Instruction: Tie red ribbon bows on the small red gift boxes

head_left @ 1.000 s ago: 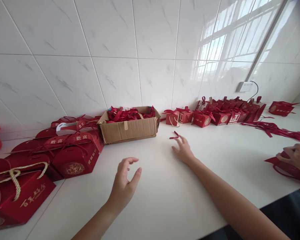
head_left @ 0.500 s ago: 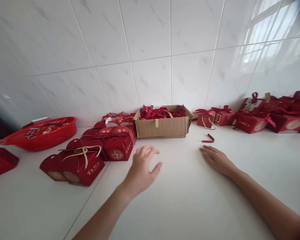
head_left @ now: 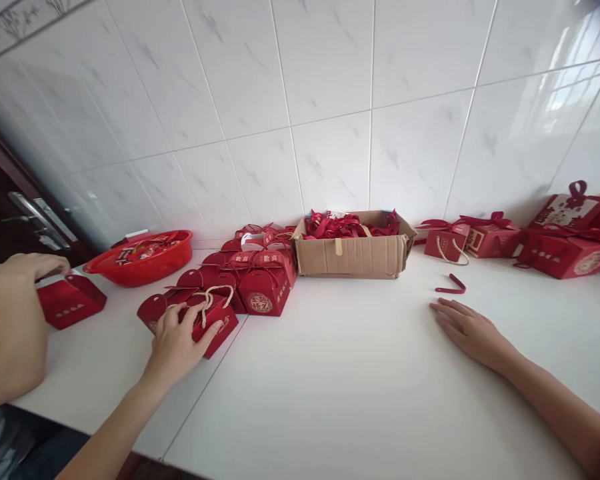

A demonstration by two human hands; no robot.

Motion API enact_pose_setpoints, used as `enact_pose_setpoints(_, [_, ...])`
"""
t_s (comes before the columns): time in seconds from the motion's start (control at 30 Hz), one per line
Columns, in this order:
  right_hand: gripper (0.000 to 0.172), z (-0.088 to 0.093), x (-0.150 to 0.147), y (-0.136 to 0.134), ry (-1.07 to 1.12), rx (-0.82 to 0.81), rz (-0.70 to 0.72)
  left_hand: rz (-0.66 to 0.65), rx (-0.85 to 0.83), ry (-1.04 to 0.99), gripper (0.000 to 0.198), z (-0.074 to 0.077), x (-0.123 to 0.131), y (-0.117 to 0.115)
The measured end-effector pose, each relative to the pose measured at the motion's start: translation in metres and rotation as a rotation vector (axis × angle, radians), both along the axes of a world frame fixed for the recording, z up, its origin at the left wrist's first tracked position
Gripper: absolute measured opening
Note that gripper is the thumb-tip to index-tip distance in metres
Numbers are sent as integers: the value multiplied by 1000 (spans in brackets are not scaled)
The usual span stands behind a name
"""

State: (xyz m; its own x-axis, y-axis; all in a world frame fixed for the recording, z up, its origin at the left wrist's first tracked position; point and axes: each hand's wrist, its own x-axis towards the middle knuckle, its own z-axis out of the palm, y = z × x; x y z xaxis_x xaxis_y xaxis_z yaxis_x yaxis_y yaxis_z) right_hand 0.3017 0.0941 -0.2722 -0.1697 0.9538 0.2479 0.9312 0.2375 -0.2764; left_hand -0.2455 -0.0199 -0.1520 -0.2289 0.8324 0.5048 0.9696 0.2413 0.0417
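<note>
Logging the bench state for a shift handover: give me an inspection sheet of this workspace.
Surface: white counter against a tiled wall.
Job's things: rope-handled gift box, in front of a cluster of red gift boxes.
Clutter: cardboard box of red ribbons; loose ribbon piece; red basin; small gift boxes.
Hands: left hand rests on the rope-handled gift box; right hand lies flat, open, on the counter.
Cables: nothing seen.
Surroundings: another person's hand on a red box; door handle.

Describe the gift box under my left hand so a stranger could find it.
Left of the cardboard box by the tiled wall sits a cluster of red gift boxes. Yours is the frontmost box, under the left hand, alone there in having a beige rope handle.
</note>
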Motion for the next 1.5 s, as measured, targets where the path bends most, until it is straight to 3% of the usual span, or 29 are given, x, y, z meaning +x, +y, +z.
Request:
enact_pose_setpoints(0.1, [51,2,0,0,-2,-8,2,-121,86,-27,52,-4,-8,-9])
enact_pose_setpoints(0.2, [51,5,-2,-1,6,-22,3,-160,123,-123,49,3,-11,-17])
enact_pose_setpoints(0.3, [51,8,-4,-2,13,-26,2,-242,113,-247,40,13,5,-26])
enact_pose_setpoints(0.5, [50,13,-7,-6,39,-33,3,-657,-91,-276,31,15,93,-41])
enact_pose_setpoints(0.6, [50,16,-8,-7,52,-50,7,-923,-104,-314,30,8,139,-34])
enact_pose_setpoints(0.67, [50,18,-7,-8,62,-56,12,-1022,-73,-392,33,3,162,-25])
enact_pose_setpoints(0.77, [49,20,-7,-8,67,-61,13,-1017,-73,-553,27,-2,181,-14])
enact_pose_setpoints(0.9, [50,22,-7,-8,62,-82,18,-1036,-145,-650,14,-4,180,-9])
enact_pose_setpoints(1.03, [49,21,-7,-7,84,-82,15,-1101,-283,-777,14,2,178,0])
enact_pose_setpoints(1.13, [49,22,-8,-7,92,-80,17,-1091,-315,-799,28,12,188,11])
enact_pose_setpoints(1.23, [50,23,-8,-8,91,-79,19,-1082,-288,-717,30,25,202,21])
enact_pose_setpoints(1.33, [50,24,-8,-7,87,-82,20,-1092,-207,-517,1,38,210,27])
enact_pose_setpoints(1.4, [51,25,-9,-7,84,-86,22,-1109,-166,-344,14,45,212,31])
enact_pose_setpoints(1.5, [52,25,-8,-7,86,-93,26,-1105,-147,-159,12,56,218,39])
